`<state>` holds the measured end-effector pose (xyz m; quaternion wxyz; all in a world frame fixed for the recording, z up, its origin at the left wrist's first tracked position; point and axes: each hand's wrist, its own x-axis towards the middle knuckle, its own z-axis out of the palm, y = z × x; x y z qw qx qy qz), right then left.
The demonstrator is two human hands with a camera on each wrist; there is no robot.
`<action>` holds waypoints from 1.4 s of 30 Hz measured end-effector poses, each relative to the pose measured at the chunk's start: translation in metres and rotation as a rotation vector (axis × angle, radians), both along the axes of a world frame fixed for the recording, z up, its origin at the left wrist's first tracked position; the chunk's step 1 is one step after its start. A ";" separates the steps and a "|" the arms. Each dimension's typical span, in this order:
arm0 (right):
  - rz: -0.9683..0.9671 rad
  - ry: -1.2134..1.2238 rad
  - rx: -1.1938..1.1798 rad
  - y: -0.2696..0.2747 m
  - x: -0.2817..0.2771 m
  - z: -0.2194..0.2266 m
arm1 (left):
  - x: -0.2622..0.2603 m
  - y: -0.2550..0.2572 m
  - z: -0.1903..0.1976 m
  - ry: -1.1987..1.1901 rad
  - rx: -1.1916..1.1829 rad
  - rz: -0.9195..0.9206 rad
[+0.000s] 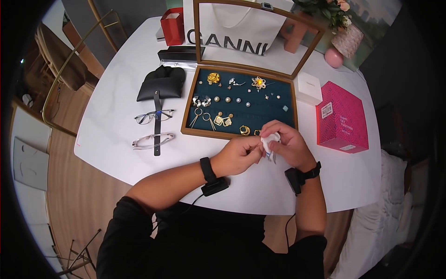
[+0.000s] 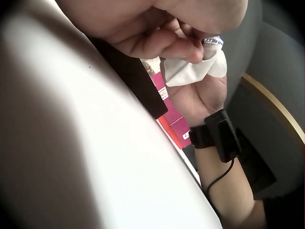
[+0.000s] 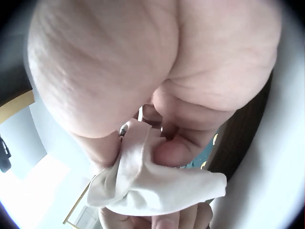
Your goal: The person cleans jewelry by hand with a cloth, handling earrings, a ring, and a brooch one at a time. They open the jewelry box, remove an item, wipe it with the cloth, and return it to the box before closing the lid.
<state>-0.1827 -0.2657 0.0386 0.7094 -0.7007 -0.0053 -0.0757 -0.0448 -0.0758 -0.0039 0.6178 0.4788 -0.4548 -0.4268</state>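
Note:
In front of the jewellery box [image 1: 185,127], both hands meet over the table. My right hand [image 1: 293,149] grips a folded white cloth [image 3: 157,188] between thumb and fingers; blue print shows on it in the left wrist view. The left hand [image 1: 236,156] has its fingertips pinched together at the cloth's edge. A small shiny bit [image 3: 124,130] peeks out beside the cloth in the right wrist view; the fingers hide the rest, and I cannot tell what it is. Gold hoop earrings [image 1: 244,130] lie in the box just beyond the hands, on dark green lining.
The box's glass lid [image 1: 197,37] stands raised, a white paper bag [image 1: 232,28] behind it. Left are a black pouch [image 1: 160,87] and two pairs of glasses [image 1: 154,116]. On the right stand a small white box [image 1: 309,88] and a pink box [image 1: 344,118].

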 end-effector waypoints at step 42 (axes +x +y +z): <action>-0.095 0.136 0.204 -0.006 -0.001 -0.006 | 0.002 -0.003 -0.002 0.043 0.007 0.064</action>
